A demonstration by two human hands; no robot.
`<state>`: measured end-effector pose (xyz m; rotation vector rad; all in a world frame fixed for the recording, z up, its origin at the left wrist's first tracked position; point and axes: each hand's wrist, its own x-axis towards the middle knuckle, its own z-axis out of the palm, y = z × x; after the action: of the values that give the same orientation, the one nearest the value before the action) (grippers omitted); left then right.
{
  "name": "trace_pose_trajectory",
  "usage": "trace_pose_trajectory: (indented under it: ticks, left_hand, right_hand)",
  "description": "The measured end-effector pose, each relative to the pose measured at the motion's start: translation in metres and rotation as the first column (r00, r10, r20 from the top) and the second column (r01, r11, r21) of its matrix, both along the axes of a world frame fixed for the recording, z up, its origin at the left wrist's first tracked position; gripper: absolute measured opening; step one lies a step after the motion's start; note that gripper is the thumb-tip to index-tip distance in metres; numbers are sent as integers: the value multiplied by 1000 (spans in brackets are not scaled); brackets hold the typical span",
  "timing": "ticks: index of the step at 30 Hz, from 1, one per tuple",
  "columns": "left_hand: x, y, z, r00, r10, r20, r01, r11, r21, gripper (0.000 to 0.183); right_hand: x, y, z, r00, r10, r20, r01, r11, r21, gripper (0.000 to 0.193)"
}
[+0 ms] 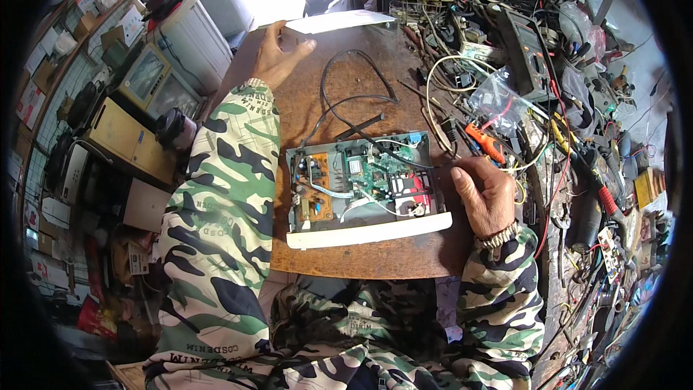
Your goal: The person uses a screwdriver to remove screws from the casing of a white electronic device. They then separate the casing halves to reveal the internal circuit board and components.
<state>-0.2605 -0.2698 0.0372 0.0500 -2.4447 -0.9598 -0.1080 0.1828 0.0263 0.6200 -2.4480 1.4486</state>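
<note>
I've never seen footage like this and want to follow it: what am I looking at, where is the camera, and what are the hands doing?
There is no machine here: a person works with two bare hands, and the single picture comes from a wide camera worn on their head, looking down. That lens bends straight edges near the rim.

The camouflage sleeves coming up from the bottom are the person's own arms. On the brown table lies an opened electronic device, its green and orange circuit boards exposed, with a black cable looping away from it.

The right hand rests at the device's right edge, touching it. The left hand reaches to the table's far side and has a grip on the end of a flat white panel.

To the right sits a dense clutter of wires and tools, including an orange-handled tool.
</note>
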Motion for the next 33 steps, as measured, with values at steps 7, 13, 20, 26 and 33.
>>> trace_pose_trajectory:
  ticks: [7, 13, 20, 26, 33]
  left_hand:
    - [56, 23, 26, 934, 127, 334, 7, 927, -374, 111]
    - [152, 48, 47, 842, -29, 539, 83, 993, -78, 53]
    - [214, 57, 10, 965, -108, 240, 188, 921, -341, 33]
    - [215, 63, 12, 928, -183, 324, 264, 937, -227, 31]
    - [216, 65, 12, 911, -247, 330, 285, 956, -73, 29]
  right_hand:
    - [7, 7, 8, 992, 30, 121, -37, 998, 50, 33]
    - [9, 13, 4, 986, 61, 156, -67, 997, 34, 37]
    - [45, 2, 24, 962, 62, 267, -111, 979, 174, 39]
    - [61, -9, 16, 933, -13, 359, -34, 992, 123, 44]
    - [58, -15, 19, 893, -52, 448, 57, 998, 3, 46]
